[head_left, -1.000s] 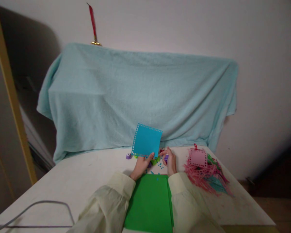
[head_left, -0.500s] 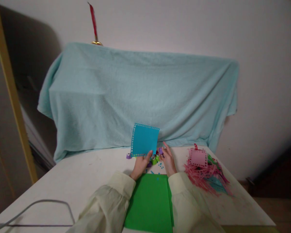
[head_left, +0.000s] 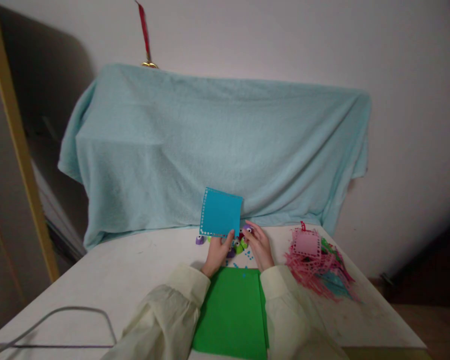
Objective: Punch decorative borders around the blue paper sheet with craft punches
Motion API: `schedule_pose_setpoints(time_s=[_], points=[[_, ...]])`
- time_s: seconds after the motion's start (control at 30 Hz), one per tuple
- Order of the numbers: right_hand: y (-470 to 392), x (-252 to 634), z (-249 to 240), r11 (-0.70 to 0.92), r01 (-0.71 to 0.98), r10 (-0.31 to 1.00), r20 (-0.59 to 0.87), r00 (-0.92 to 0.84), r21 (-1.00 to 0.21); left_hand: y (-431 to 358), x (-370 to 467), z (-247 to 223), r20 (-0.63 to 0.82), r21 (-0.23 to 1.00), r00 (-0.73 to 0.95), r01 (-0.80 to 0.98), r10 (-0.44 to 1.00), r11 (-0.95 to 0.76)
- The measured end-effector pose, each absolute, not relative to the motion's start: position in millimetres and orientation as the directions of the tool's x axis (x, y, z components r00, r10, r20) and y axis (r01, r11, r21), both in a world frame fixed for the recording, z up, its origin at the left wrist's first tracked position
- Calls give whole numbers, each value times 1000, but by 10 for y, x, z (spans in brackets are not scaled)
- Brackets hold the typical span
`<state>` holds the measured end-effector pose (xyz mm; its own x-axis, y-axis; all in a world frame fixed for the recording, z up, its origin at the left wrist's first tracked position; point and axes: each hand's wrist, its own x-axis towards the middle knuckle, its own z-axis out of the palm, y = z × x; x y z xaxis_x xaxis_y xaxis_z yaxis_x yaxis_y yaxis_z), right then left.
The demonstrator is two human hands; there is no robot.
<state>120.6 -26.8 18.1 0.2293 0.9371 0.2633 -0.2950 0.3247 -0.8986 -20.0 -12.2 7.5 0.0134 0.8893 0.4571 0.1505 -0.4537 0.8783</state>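
My left hand (head_left: 217, 254) grips a blue paper square (head_left: 220, 212) by its lower right corner, thumb on the front. Small punched holes run along its left, top and bottom edges; the right edge looks plain. In the fingers of my right hand (head_left: 260, 247), just right of the paper, is a small purple paper punch (head_left: 247, 228) with an eye on it. Between the hands lie several more punches, among them a green punch (head_left: 243, 243) and a dark purple punch (head_left: 230, 252). Blue paper bits (head_left: 248, 255) are scattered below them.
Green sheets (head_left: 230, 312) lie under my forearms. At right, a pink punched card (head_left: 306, 243) with a red ribbon rests on pink shredded paper (head_left: 307, 270). A light blue cloth (head_left: 217, 135) hangs behind the white table (head_left: 135, 270). A grey bent rod (head_left: 75, 308) is at lower left.
The blue paper has shifted slightly left and up. My right hand has turned the purple punch, so its eye now shows, and its fingers have drawn in closer around it.
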Motion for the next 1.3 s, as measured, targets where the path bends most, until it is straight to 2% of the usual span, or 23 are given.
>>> schedule_pose_setpoints(time_s=[0.2, 0.43, 0.57, 0.73, 1.3], points=[[-224, 1239, 122, 308, -318, 944, 246, 220, -896, -112, -209, 64, 487, 856, 34, 181, 873, -485], [-217, 1224, 62, 269, -260, 960, 235, 156, -927, -128, -197, 98, 506, 849, 2, 171, 862, -499], [-237, 1224, 81, 230, -249, 972, 209, 109, -941, -118, -196, 89, 509, 842, 43, 179, 860, -508], [-241, 1237, 89, 203, -261, 978, 184, 97, -944, -106, -196, 54, 476, 853, 97, 188, 874, -486], [-209, 1251, 35, 182, -249, 982, 165, 87, -951, -115, -209, 48, 506, 832, 139, 182, 852, -524]])
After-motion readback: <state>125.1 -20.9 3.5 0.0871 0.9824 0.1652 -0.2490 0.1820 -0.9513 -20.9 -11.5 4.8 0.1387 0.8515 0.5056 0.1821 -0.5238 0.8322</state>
